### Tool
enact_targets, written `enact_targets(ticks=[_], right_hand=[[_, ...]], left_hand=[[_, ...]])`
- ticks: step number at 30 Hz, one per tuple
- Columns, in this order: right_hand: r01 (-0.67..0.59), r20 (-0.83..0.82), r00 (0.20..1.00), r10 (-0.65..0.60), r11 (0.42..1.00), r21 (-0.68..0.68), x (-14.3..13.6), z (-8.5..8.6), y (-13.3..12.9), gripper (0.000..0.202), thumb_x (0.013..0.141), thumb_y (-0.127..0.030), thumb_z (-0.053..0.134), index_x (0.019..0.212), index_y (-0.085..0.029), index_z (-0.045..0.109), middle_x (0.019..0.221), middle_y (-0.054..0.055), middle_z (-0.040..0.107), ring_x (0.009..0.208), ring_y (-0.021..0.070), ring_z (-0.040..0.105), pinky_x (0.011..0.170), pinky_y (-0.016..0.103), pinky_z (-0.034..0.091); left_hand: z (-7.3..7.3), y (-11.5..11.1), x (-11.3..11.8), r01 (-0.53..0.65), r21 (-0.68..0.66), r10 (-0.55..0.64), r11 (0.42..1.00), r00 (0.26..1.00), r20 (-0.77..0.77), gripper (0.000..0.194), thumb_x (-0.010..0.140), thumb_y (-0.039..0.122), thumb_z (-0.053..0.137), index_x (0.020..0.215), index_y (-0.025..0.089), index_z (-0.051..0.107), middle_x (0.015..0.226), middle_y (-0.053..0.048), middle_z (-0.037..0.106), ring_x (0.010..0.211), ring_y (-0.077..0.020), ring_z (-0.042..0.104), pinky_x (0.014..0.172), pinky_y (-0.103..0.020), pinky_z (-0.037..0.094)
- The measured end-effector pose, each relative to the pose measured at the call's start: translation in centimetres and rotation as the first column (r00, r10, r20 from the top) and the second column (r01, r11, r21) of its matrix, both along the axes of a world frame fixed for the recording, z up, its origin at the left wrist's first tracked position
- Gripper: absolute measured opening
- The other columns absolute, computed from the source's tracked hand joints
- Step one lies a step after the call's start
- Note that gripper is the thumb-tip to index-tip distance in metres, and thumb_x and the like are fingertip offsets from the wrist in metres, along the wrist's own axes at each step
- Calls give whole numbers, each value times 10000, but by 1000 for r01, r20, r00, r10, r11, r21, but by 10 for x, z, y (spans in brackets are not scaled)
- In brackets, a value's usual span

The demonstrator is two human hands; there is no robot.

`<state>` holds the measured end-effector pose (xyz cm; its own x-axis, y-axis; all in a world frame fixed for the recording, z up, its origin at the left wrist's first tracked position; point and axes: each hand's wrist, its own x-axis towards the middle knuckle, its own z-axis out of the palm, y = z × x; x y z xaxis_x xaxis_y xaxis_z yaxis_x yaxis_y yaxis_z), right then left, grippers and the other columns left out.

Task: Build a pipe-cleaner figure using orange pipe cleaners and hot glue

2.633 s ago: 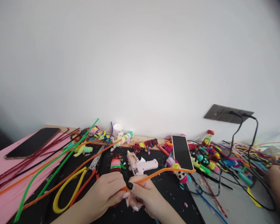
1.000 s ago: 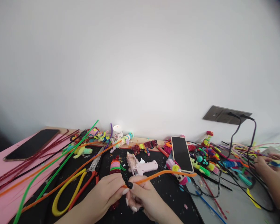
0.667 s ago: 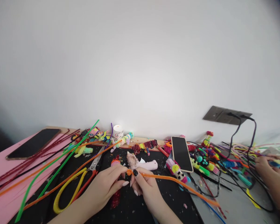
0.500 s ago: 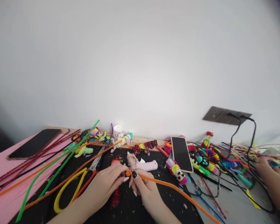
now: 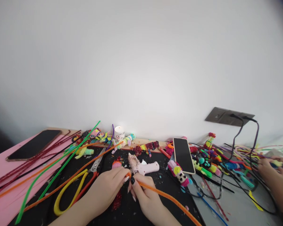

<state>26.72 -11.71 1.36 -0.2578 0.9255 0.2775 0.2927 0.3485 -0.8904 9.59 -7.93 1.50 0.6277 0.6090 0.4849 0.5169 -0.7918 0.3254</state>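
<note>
Both of my hands meet over the black mat [image 5: 165, 204], pinching an orange pipe cleaner [image 5: 169, 195]. My left hand [image 5: 109, 185] closes on its end, which my fingers mostly cover. Beside it, my right hand [image 5: 142, 190] grips the same pipe cleaner between thumb and fingers, and the long free part runs down to the lower right. Partly hidden under my left hand is a red tinsel piece [image 5: 116, 201] with a pink and orange top. Just beyond my fingers lies a pale pink glue gun [image 5: 149, 168] with a crusted nozzle.
To the left are scissors [image 5: 96, 165] with yellow and red handles, loose pipe cleaners [image 5: 33, 185] and a dark phone [image 5: 35, 145]. A white-framed phone [image 5: 184, 155] leans among pipe-cleaner figures [image 5: 179, 174]. Another person's hand [image 5: 273, 175] works at far right, near black cables [image 5: 252, 150].
My fingers have shifted slightly along the orange pipe cleaner, and its orange end is now more covered. The free length has swung down and left. The other person's hand moved slightly.
</note>
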Motion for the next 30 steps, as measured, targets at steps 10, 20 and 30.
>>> enact_targets(ticks=[10, 20, 30], right_hand=[[4, -82, 997, -10, 997, -80, 0, -1, -1, 443, 977, -403, 358, 630, -177, 515, 507, -49, 411, 479, 89, 396, 508, 206, 324], [-16, -203, 979, -24, 981, -191, -1, -5, 1, 464, 947, -474, 407, 628, -163, 536, 479, -51, 402, 451, 82, 355, 470, 211, 275], [-55, -216, 976, 9, 976, -211, -2, -4, 0, 460, 954, -465, 404, 637, -161, 540, 478, -60, 382, 452, 74, 341, 465, 198, 271]], left_hand=[[2, 2, -2, 2, 223, 0, 975, 1000, -5, 319, 991, 219, 236, 884, 182, 534, 736, -43, 656, 638, -181, 624, 581, -283, 509], [2, 7, -3, -12, 311, 25, 950, 999, -39, 311, 1003, 240, 210, 1059, 184, 512, 884, -60, 710, 750, -170, 680, 618, -254, 528], [-3, 3, -3, 6, 209, 2, 978, 999, -38, 281, 989, 210, 249, 950, 178, 525, 769, -47, 666, 660, -179, 637, 599, -281, 508]])
